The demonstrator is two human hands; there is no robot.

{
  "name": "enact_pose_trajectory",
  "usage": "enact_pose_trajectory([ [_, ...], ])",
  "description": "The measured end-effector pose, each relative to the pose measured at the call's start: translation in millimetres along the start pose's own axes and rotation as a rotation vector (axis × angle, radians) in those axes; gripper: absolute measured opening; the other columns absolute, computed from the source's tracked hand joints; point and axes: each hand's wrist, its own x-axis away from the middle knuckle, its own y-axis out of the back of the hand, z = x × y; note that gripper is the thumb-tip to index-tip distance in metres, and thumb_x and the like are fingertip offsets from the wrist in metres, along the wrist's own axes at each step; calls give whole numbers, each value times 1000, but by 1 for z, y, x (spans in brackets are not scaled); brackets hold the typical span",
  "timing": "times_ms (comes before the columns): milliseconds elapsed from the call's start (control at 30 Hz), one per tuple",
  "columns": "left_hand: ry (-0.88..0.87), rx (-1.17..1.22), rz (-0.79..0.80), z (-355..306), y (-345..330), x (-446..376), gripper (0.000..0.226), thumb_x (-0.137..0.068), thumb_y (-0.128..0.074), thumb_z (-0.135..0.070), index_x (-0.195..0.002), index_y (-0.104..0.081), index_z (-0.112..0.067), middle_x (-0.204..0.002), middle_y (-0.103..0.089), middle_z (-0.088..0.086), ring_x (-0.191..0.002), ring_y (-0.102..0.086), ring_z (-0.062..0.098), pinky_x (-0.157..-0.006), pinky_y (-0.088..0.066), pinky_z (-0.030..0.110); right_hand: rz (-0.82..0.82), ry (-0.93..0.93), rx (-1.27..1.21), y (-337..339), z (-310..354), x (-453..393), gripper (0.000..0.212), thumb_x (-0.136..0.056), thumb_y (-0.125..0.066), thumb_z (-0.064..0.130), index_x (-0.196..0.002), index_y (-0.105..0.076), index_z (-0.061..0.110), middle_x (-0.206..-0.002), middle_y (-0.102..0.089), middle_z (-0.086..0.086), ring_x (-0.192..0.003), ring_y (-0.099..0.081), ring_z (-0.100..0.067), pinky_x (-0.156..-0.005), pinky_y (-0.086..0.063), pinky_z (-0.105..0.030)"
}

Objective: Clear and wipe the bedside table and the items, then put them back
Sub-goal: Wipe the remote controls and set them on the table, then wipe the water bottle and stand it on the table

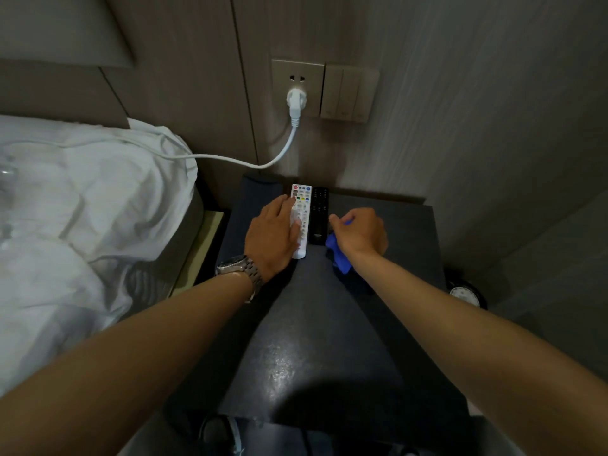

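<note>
Room: grey wood-grain wall panels behind a dark, glossy bedside table (306, 350), with a bed in rumpled white bedding (82, 205) off its left edge.
Wall: a white plug (295, 101) sits in the socket; its white cable (230, 158) trails toward the bed; a beige three-rocker switch plate (348, 93) is just beside it.
White remote: the long white remote control with coloured buttons (303, 205) lies lengthwise near the table's far edge.
Black remote: a slim black remote control (319, 215) lies parallel, just beside the white one on its right.
Left hand: the left hand (274, 235), steel wristwatch (238, 269) on its wrist, rests flat on the white remote, fingers straight, covering its left side.
Right hand: the right hand (362, 233) is curled around a bunched blue cloth (339, 255), on the tabletop just right of the black remote.
Floor: a small round white-faced dial (465, 296) shows past the table's right edge.
</note>
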Motion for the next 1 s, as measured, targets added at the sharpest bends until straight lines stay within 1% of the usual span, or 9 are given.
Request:
enact_pose_trajectory([
  [100,22,-24,-72,1,17,10,40,-99,-47,-33,-134,-48,-13,-136,-50,8,-116,-51,28,-90,-47,43,-8,23,-18,9,10,15,26,-90,-65,40,-76,-70,19,-72,-62,6,-73,-62,-16,-66,-43,-27],
  [333,126,75,-147,18,59,53,45,-97,-52,-27,-138,-43,-10,-137,-46,11,-118,-54,30,-92,-50,45,43,161,-77,7,38,74,25,-90,-68,37,-76,-70,16,-74,-66,5,-69,-62,-11,-52,-39,-22],
  [400,120,58,-165,27,75,67,36,-98,-50,-28,-130,-48,-12,-129,-49,11,-110,-56,30,-86,-51,42,70,182,-91,0,49,93,25,-88,-70,38,-77,-70,16,-80,-67,4,-74,-63,-13,-56,-43,-23],
  [500,162,3,-167,47,102,86,17,-99,-47,-30,-102,-56,-16,-105,-61,10,-94,-61,32,-74,-47,40,127,206,-143,-16,70,118,24,-85,-74,37,-74,-72,16,-82,-66,2,-80,-61,-15,-72,-51,-28],
  [567,228,-26,-200,62,120,96,19,-100,-47,-31,-92,-57,-17,-94,-67,10,-88,-63,33,-69,-45,37,167,235,-156,-30,86,132,25,-83,-75,38,-69,-71,17,-82,-70,0,-85,-66,-20,-79,-54,-33],
  [667,266,-51,-284,87,148,112,22,-100,-47,-32,-94,-62,-18,-91,-70,7,-86,-64,30,-69,-50,38,247,274,-140,-50,112,155,26,-83,-74,38,-64,-67,20,-78,-69,1,-86,-68,-22,-74,-50,-29],
  [767,282,-63,-315,113,174,128,25,-100,-42,-32,-101,-65,-23,-92,-73,1,-87,-67,27,-72,-54,43,328,325,-120,-73,140,178,28,-84,-72,39,-65,-68,20,-82,-72,-2,-88,-69,-24,-78,-55,-34],
  [867,325,-84,-374,139,196,137,26,-100,-42,-28,-109,-66,-23,-102,-72,1,-95,-66,25,-77,-53,41,393,371,-111,-101,167,198,29,-85,-69,42,-67,-68,18,-86,-73,-3,-89,-69,-24,-79,-56,-36],
  [1000,424,-134,-497,168,216,145,25,-93,-53,-23,-117,-59,-17,-114,-62,5,-107,-56,25,-83,-50,40,484,426,-149,-131,203,222,30,-89,-68,37,-72,-67,12,-78,-68,-2,-80,-65,-21,-71,-49,-29],
])
